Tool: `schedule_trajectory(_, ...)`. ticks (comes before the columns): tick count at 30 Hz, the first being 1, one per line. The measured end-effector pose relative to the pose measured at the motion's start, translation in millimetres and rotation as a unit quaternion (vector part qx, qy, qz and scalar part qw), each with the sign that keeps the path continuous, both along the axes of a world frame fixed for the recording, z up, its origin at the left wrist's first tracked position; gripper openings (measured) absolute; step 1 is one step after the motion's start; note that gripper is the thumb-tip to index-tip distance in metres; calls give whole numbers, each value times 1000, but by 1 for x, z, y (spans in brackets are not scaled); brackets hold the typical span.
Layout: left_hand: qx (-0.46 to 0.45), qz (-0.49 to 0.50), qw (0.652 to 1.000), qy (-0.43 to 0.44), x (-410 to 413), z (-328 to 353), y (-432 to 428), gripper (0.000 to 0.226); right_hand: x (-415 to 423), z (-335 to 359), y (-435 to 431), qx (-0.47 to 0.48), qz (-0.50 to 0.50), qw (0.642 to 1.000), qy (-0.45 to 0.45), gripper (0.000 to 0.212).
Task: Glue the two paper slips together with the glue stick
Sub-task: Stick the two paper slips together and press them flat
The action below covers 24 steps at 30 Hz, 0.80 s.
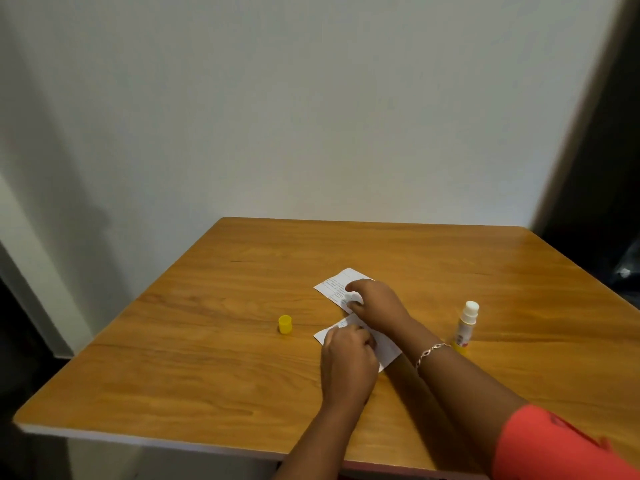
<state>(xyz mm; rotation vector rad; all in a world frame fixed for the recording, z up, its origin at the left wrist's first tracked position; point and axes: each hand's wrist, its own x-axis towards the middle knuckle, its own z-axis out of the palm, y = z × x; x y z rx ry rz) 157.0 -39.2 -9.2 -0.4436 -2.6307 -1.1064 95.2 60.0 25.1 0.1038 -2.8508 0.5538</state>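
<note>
Head view: on the wooden table (207, 341) both slips lie near the middle, close together but apart. The right hand (377, 306) rests curled on the far slip (334, 284); whether it pinches or merely pins it, I cannot tell. The left hand (348, 358), fingers curled, pinches the near slip (389, 351). The glue stick (465, 327) stands uncapped beside the right wrist, its yellow cap (285, 323) well apart on the left. The step looks like joining: pin one slip flat, align edges first, then press outward from the middle.
</note>
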Motion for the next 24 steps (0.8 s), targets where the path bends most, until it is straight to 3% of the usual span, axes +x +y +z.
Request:
schedule_trajectory(5, -18, -14, 999, 25, 0, -1, 0, 19, -20, -8, -7, 53, -30, 997, -54, 14)
schedule_trajectory(14, -19, -19, 999, 24, -2, -3, 1, 20, -26, -18, -4, 73, -46, 996, -11, 17)
schedule_trajectory(20, -27, -33, 999, 29, -2, -4, 0, 21, -18, -4, 6, -12, -50, 996, 68, 19)
schedule_trajectory(24, 59, 34, 995, 68, 1, -1, -2, 20, 1, 19, 10, -90, -56, 983, 152, 16)
